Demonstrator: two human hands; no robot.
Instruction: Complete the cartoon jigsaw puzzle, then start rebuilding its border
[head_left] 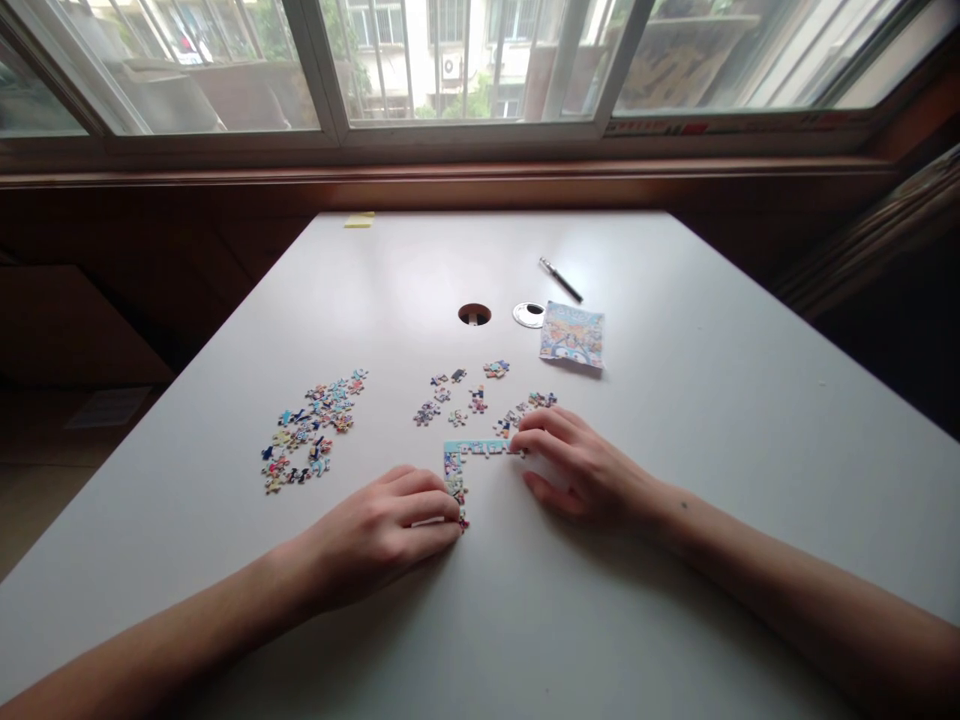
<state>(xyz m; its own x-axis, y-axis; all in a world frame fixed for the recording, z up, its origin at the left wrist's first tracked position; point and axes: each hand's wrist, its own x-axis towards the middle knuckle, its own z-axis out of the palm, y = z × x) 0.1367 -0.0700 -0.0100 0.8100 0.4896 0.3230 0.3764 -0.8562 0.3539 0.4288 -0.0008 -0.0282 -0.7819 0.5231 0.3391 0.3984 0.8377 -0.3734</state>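
Note:
An L-shaped corner of joined jigsaw puzzle pieces (478,447) lies on the white table, with a light-blue strip along its top. My left hand (394,520) rests at the lower end of its left side, index finger and thumb closing around the pieces there. At the right end of the top strip, my right hand (574,460) touches down with its fingertips, thumb held apart from them. What lies beneath those fingertips is partly hidden. Several loose jigsaw pieces (427,412) are scattered just beyond the corner, some close to the right fingers.
A larger heap of loose pieces (311,430) spreads on the left. Farther back are a picture sheet (572,335), a dark pen (561,280), a round silver cover (529,315) and a cable hole (475,315) in the tabletop. Yellow tape (359,220) marks the far edge, below the windows.

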